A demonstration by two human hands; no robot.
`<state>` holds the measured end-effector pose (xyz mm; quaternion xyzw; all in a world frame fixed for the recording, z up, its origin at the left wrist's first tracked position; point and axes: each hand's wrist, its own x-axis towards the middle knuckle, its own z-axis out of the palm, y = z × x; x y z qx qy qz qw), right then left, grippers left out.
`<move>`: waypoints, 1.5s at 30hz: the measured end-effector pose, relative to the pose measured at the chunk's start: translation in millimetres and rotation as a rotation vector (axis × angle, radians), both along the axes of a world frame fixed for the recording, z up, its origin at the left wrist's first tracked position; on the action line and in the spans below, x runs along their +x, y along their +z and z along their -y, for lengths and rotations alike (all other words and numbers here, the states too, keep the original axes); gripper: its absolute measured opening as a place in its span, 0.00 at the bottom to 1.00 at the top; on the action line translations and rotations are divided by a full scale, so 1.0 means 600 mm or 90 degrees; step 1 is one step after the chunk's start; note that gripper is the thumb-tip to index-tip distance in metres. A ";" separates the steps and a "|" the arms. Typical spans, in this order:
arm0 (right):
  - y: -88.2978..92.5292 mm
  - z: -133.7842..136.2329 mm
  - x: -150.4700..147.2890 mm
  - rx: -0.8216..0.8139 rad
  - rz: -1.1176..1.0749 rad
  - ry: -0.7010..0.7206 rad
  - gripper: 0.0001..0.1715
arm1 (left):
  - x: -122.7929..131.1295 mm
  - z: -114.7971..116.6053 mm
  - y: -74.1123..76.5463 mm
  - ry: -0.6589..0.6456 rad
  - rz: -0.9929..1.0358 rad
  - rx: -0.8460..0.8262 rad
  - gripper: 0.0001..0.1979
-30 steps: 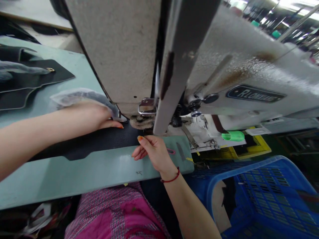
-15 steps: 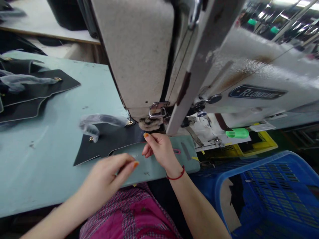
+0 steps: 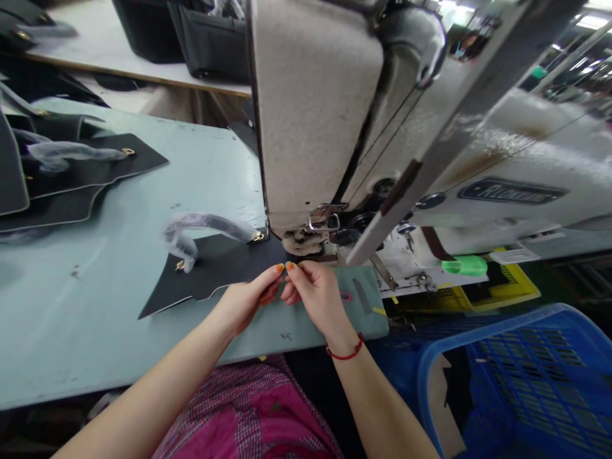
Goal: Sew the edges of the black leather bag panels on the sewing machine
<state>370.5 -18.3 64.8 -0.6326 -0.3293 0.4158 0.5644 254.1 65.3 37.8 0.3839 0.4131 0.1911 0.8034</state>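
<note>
A black leather bag panel [image 3: 224, 261] lies on the pale green table, its right end under the head of a sewing machine [image 3: 310, 115]. Clear plastic wraps the curved handle [image 3: 210, 221] fixed to it by gold-coloured rings. My left hand [image 3: 246, 299] is closed, with thumb and finger pinching the panel's near edge close to the presser area. Right beside it my right hand [image 3: 318, 293], wearing a red cord bracelet [image 3: 351, 350], pinches the same edge, fingertips nearly touching the left ones. The needle is hidden behind the machine head.
More black panels with wrapped handles [image 3: 71, 156] are stacked at the left of the table. Black bags [image 3: 210, 41] stand on a shelf behind. A blue plastic basket [image 3: 502, 331] is at the right, near a yellow crate [image 3: 507, 293]. A slanted metal bar [image 3: 459, 127] crosses before the machine.
My left hand has moved from above the table in to the panel's edge, meeting the right hand, and its fingers have closed. The view has shifted slightly.
</note>
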 end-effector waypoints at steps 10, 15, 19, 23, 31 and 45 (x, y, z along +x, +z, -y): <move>0.001 -0.001 -0.004 0.018 -0.006 -0.013 0.20 | 0.008 -0.007 -0.005 -0.002 0.049 -0.028 0.24; 0.002 -0.001 -0.007 0.022 0.003 -0.024 0.20 | 0.014 -0.014 -0.002 0.040 0.032 -0.037 0.22; -0.023 0.018 -0.026 0.011 -0.036 -0.035 0.19 | 0.019 -0.022 0.002 0.040 0.043 -0.016 0.21; -0.073 0.049 -0.054 -0.045 -0.074 -0.010 0.18 | 0.026 -0.028 0.005 0.032 0.112 0.015 0.19; -0.140 0.074 -0.081 -0.131 -0.058 0.021 0.15 | 0.036 -0.032 0.002 0.065 0.151 0.033 0.17; -0.137 0.082 -0.072 -0.074 -0.018 -0.011 0.17 | 0.082 0.035 0.019 0.327 0.130 -0.021 0.15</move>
